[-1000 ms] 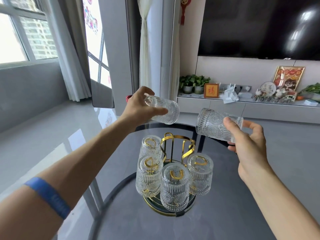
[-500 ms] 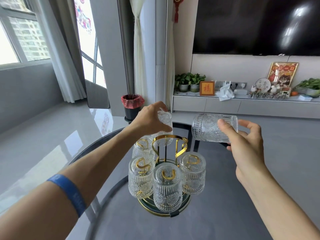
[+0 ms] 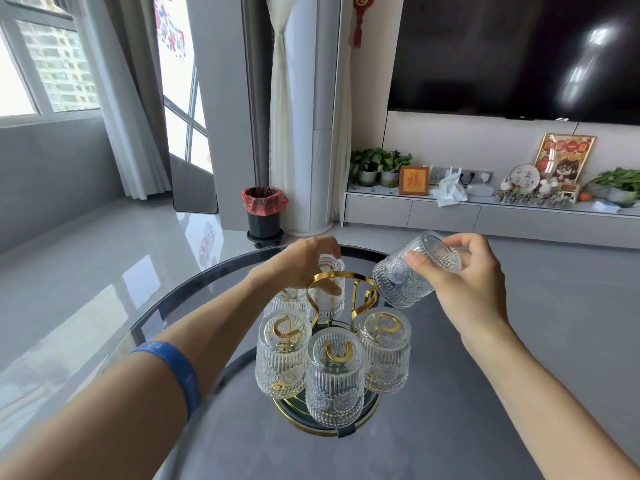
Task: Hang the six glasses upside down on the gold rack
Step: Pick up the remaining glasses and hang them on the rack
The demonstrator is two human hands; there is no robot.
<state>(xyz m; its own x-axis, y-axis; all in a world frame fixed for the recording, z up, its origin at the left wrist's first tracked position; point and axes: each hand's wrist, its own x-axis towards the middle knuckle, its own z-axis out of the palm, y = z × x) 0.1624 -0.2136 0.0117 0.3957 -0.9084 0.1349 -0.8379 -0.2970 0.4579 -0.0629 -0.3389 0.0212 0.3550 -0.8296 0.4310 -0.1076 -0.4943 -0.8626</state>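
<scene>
The gold rack (image 3: 360,296) stands on a round dark tray (image 3: 367,415) on the glass table. Several ribbed clear glasses hang upside down on its hooks, three of them in front (image 3: 334,375). My left hand (image 3: 304,268) grips the base of another glass (image 3: 329,299), upside down at a far hook behind the gold handle. My right hand (image 3: 464,285) holds a sixth glass (image 3: 412,271) tilted, mouth down and to the left, just right of the rack's top.
The round glass table (image 3: 519,393) has a dark rim at its far edge. On the floor beyond stand a bin with a red liner (image 3: 264,213), a white column and a low TV cabinet (image 3: 485,216) with plants and ornaments.
My left hand lowered its glass from above the rack down onto a far hook. My right hand brought its glass closer to the rack and tipped its mouth downward.
</scene>
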